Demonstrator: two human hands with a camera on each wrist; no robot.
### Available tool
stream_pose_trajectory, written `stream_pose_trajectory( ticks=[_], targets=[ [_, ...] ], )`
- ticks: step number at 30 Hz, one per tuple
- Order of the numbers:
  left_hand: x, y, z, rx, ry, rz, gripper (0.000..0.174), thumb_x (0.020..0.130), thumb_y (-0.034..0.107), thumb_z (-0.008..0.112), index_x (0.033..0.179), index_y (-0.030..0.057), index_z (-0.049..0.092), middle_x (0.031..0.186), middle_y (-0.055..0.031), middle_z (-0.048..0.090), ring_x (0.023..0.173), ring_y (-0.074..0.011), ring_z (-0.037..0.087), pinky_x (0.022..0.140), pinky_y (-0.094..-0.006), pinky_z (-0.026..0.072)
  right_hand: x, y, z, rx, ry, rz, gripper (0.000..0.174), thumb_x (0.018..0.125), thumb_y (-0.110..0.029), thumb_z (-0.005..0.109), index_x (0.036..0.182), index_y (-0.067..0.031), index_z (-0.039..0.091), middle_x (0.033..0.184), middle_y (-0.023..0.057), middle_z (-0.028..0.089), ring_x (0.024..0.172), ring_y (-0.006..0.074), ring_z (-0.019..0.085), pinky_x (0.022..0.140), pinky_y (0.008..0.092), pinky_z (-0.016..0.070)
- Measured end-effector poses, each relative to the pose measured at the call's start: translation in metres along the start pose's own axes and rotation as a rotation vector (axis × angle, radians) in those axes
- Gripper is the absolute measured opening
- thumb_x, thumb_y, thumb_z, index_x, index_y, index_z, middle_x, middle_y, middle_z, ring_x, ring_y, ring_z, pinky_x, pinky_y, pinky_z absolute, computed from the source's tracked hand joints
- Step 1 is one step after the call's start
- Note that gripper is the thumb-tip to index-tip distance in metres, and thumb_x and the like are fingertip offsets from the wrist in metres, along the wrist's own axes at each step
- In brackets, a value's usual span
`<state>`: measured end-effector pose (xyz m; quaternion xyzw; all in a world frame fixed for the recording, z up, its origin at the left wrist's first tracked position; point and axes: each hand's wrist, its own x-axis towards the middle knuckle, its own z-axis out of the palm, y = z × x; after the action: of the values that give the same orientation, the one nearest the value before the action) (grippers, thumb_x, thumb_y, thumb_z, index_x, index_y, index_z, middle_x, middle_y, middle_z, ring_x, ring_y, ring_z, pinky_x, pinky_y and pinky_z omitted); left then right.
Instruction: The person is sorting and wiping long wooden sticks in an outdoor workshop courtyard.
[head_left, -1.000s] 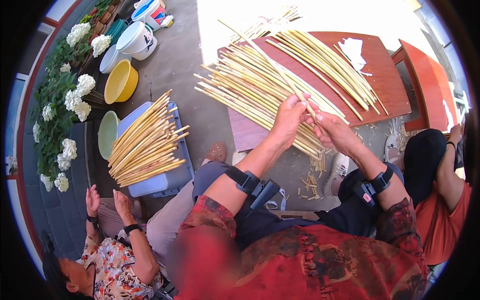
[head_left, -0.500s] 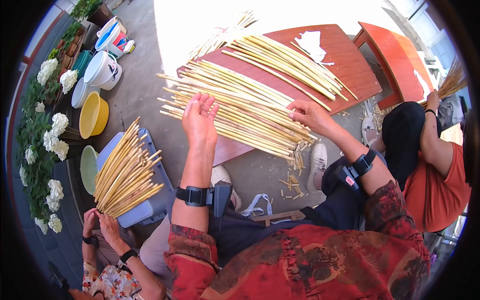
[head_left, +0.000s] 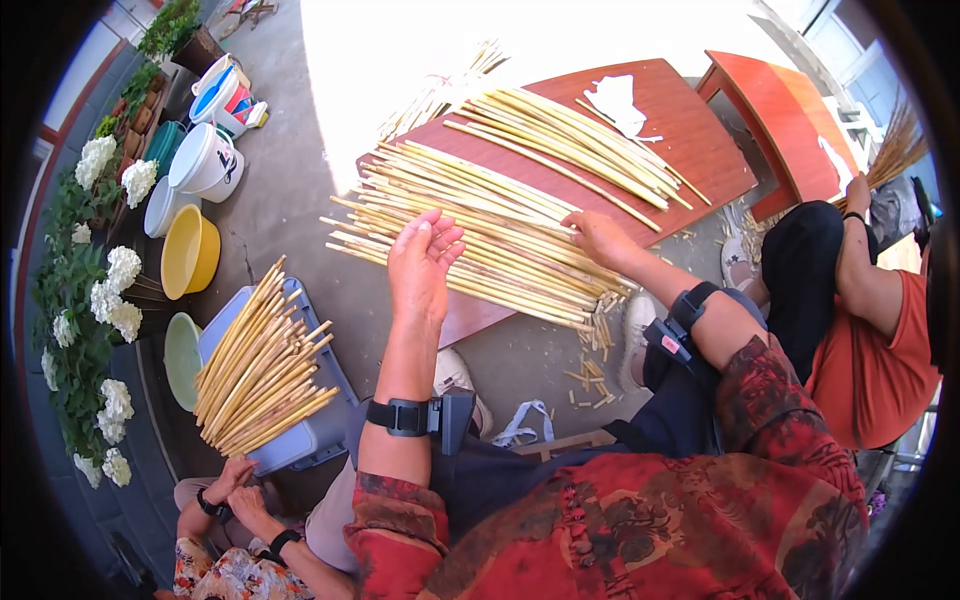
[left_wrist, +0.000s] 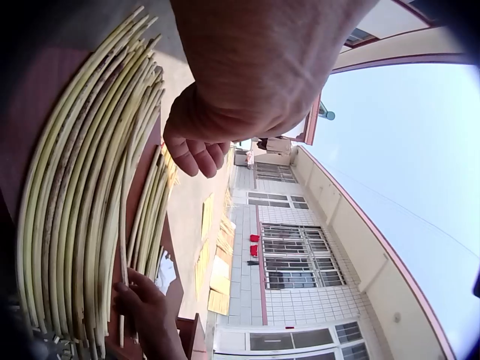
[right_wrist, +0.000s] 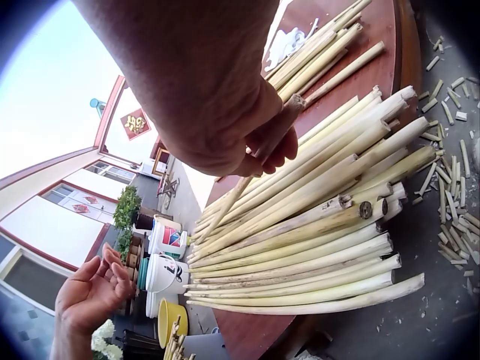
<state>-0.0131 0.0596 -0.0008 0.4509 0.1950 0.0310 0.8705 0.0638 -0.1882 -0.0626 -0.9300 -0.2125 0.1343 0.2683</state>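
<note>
My right hand [head_left: 602, 240] pinches one thin pale stalk [right_wrist: 280, 129] near its cut end, low over a wide pile of similar yellowish stalks [head_left: 465, 240] on the reddish-brown table. In the right wrist view that stalk slants across the pile's far edge. My left hand [head_left: 420, 268] is raised above the left part of the pile, palm turned up, fingers loosely bent and holding nothing. A second group of stalks [head_left: 570, 140] lies farther back on the same table [head_left: 690, 130], beside a crumpled white cloth [head_left: 617, 105].
Short cut pieces [head_left: 592, 380] litter the floor by the table's near edge. To the left, a bundle of stalks [head_left: 262, 375] lies on a blue-grey bin [head_left: 320, 435]. Buckets [head_left: 205, 163] and a yellow basin [head_left: 190, 250] stand behind it. People sit at both sides; one holds a broom-like bundle [head_left: 897, 150].
Both hands held a stalk together a second ago. The left hand has let go and moved left; the right has lowered the stalk onto the pile. The view has shifted rightward.
</note>
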Motion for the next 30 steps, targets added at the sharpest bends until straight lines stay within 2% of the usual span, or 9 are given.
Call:
stream_pose_trajectory(
  ticks=[4,6,13,16,17,22,24,28,30],
  targets=[
    [0.0,-0.005,0.002,0.069,-0.105,-0.067,0.023,0.087,0.014,0.044,0.103,-0.0018,0.05,0.088,-0.0107,0.057,0.08,-0.0192,0.058,0.07,-0.0309,0.0479,0.006,0.009,0.009,-0.087,-0.036,0.032,0.025,0.075,-0.007,0.05,0.098,-0.0019,0.056,0.091,0.0213,0.058,0.09,0.0339,0.054,0.079,0.039,0.042],
    [0.0,-0.006,0.004,0.083,-0.108,-0.083,0.023,0.087,0.014,0.044,0.103,-0.0016,0.051,0.088,-0.0104,0.057,0.079,-0.0188,0.058,0.07,-0.0301,0.0479,0.005,0.017,0.013,-0.18,-0.048,0.001,0.025,0.075,-0.008,0.049,0.099,-0.0037,0.056,0.091,0.0187,0.058,0.09,0.0317,0.054,0.078,0.0384,0.0424],
    [0.002,0.004,0.012,0.067,-0.064,-0.026,0.023,0.087,0.014,0.044,0.102,-0.0011,0.051,0.089,-0.0102,0.057,0.08,-0.0186,0.057,0.071,-0.0312,0.0469,-0.02,0.01,-0.024,-0.18,-0.014,0.071,0.027,0.076,-0.005,0.043,0.098,-0.0051,0.057,0.098,0.0189,0.056,0.094,0.032,0.053,0.081,0.0397,0.0411],
    [0.006,0.003,0.015,0.04,-0.052,-0.014,0.023,0.087,0.014,0.044,0.103,-0.001,0.051,0.09,-0.0103,0.056,0.08,-0.0185,0.056,0.071,-0.031,0.0468,-0.028,0.032,-0.032,-0.175,0.026,0.174,0.027,0.075,-0.004,0.043,0.098,-0.0031,0.058,0.099,0.02,0.057,0.095,0.0321,0.053,0.082,0.039,0.0413],
    [0.006,0.004,0.017,0.045,-0.064,-0.015,0.023,0.087,0.014,0.044,0.103,-0.001,0.051,0.09,-0.0102,0.056,0.08,-0.0184,0.056,0.071,-0.0309,0.0468,-0.027,0.039,-0.037,-0.142,-0.016,0.282,0.028,0.075,-0.005,0.044,0.1,-0.0025,0.057,0.1,0.0199,0.057,0.096,0.0325,0.053,0.082,0.0377,0.0414],
    [0.008,0.004,0.027,0.067,-0.128,-0.011,0.024,0.087,0.014,0.043,0.103,-0.0014,0.05,0.089,-0.0101,0.057,0.08,-0.0177,0.057,0.071,-0.0303,0.047,-0.034,0.083,-0.049,-0.074,0.027,0.331,0.03,0.075,-0.009,0.046,0.102,-0.0041,0.057,0.1,0.0187,0.058,0.097,0.032,0.054,0.082,0.0367,0.0416],
    [0.009,0.004,0.03,0.074,-0.132,-0.023,0.024,0.087,0.014,0.043,0.103,-0.0015,0.05,0.089,-0.0102,0.057,0.08,-0.0176,0.057,0.071,-0.0301,0.0471,-0.026,0.093,-0.051,-0.084,0.08,0.305,0.026,0.075,-0.01,0.052,0.099,-0.0006,0.056,0.092,0.0177,0.06,0.086,0.0274,0.058,0.075,0.0333,0.0448],
    [0.008,0.004,0.031,0.093,-0.148,-0.038,0.024,0.087,0.015,0.043,0.103,-0.0017,0.051,0.089,-0.0101,0.057,0.079,-0.0176,0.057,0.07,-0.0298,0.0475,-0.007,0.093,-0.045,-0.233,0.059,0.446,0.026,0.077,-0.013,0.051,0.101,-0.0038,0.056,0.098,0.0171,0.058,0.093,0.0313,0.054,0.079,0.0372,0.0437],
    [0.006,0.004,0.032,0.1,-0.13,-0.032,0.024,0.087,0.015,0.043,0.102,-0.0019,0.051,0.088,-0.0101,0.057,0.078,-0.0178,0.057,0.069,-0.0296,0.0476,0.0,0.099,-0.034,-0.294,0.07,0.442,0.025,0.078,-0.013,0.05,0.1,-0.0045,0.055,0.099,0.0166,0.057,0.095,0.0315,0.053,0.079,0.0384,0.0433]
  ],
)
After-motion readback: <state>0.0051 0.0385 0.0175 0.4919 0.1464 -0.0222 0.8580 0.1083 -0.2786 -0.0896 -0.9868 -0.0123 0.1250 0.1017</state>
